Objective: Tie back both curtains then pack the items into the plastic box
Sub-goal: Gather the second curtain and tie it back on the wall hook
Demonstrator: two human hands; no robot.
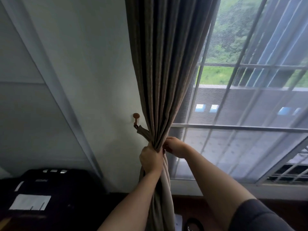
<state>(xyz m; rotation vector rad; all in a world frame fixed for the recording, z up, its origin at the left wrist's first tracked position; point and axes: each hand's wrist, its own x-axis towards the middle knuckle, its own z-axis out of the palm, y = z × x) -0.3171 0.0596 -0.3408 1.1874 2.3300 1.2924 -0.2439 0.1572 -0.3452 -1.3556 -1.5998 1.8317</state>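
Note:
A brown-grey curtain [164, 67] hangs by the wall, gathered into a narrow bunch at waist height. My left hand [150, 160] is wrapped around the bunch from the left. My right hand [175, 147] presses on the bunch from the right, fingers curled at the fabric. A tie-back strap [143, 131] of the same cloth runs from a round brown wall hook [136, 116] down into the gathered fabric beside my left hand. The strap's far end is hidden by the hands. The plastic box is not in view.
A sheer white curtain [250, 114] covers the barred window [233, 127] on the right. A black device [50, 194] with white labels sits at the lower left. A dark round object [193, 225] lies on the wooden surface below the sill.

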